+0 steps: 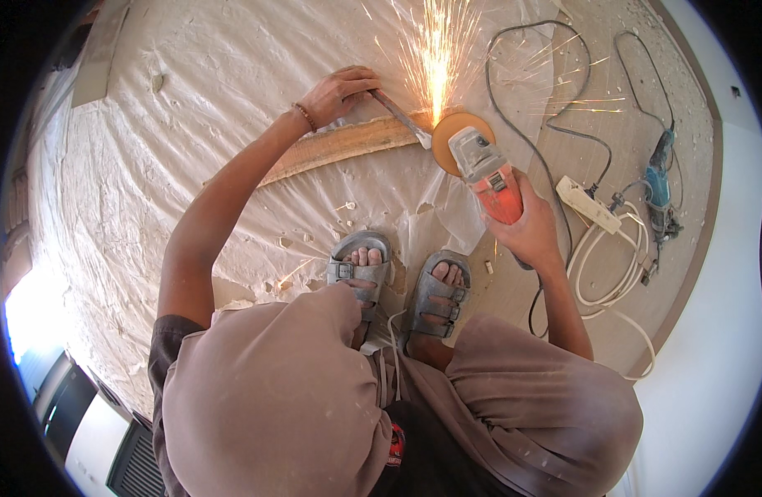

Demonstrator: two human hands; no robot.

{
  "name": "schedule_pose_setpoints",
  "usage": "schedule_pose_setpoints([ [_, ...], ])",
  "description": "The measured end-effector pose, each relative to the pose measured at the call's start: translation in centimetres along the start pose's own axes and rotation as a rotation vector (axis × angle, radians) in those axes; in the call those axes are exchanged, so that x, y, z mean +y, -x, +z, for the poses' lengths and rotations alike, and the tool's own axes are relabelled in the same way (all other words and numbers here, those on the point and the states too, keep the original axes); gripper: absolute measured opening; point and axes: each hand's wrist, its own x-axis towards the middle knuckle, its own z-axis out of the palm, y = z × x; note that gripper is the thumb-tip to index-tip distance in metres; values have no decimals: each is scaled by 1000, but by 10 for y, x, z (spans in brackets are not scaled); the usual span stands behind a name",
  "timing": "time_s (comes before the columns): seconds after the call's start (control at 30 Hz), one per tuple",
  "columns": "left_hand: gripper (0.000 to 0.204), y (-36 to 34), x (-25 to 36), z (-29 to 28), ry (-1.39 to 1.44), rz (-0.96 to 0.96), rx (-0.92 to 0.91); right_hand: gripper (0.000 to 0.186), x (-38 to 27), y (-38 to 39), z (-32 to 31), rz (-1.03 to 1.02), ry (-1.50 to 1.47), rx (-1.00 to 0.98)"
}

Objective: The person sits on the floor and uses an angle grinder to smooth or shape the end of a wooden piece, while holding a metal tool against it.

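My right hand (526, 225) is closed round the orange-red body of an angle grinder (498, 192) with a grey head. Its round tan disc (449, 157) meets the end of a metal chisel (399, 116), and bright sparks (437, 62) spray away toward the far side. At the far end of that dark rod, my left hand (339, 93) grips it with the fingers closed. The chisel's pale, flattened tip lies over a rough wooden board (335, 149), which rests on the floor sheet. Whether the disc is spinning is blurred, but the sparks stream from its edge.
Wrinkled plastic sheeting (207, 99) covers the floor. To the right lie a white power strip (588, 203), its coiled white cable (617, 286), a black cord (492, 79) and a blue power tool (660, 186). My sandalled feet (362, 269) stand near the board. Debris is scattered about.
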Motion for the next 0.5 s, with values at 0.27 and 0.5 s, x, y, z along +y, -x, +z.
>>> schedule_pose_setpoints([
  [0.27, 29, 1, -2, -3, 34, -61, -101, 79, -1, 0, 0, 9, 16, 7],
  [0.5, 29, -2, 3, -4, 19, -60, -83, 77, 6, 2, -1, 5, -14, 89],
])
